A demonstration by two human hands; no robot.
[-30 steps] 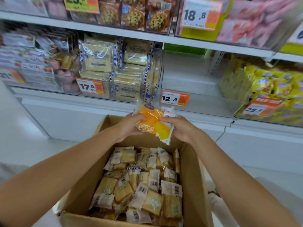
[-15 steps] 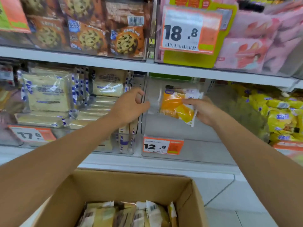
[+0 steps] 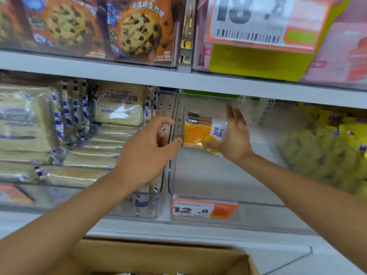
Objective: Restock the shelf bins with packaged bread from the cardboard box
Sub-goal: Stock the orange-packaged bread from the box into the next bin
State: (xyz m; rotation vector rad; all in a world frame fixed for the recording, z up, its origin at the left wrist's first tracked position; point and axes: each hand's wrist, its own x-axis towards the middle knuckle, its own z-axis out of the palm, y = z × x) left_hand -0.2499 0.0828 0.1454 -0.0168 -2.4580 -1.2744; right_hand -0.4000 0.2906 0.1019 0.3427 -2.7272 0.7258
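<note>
An orange-and-white packaged bread [image 3: 196, 133] stands upright deep inside the clear shelf bin [image 3: 200, 175] tagged 12.8. My right hand [image 3: 235, 139] is inside the bin beside the packet, fingers spread and straight, thumb touching its lower right corner. My left hand [image 3: 151, 151] is at the bin's left wall, thumb and curled fingers on either side of the clear wall's front edge. The cardboard box [image 3: 158, 257] sits below the shelf; only its far rim shows.
Left of the bin, a clear bin holds stacked pale toast packets [image 3: 111, 135]. Yellow packets [image 3: 327, 147] fill the bin to the right. Cookie packs [image 3: 137, 30] and a pink pack with an 18.8 tag [image 3: 252, 20] are on the shelf above.
Both hands lifted the packet out of the box. My right hand carried it into the bin and opened its fingers. My left hand went to the bin's left wall.
</note>
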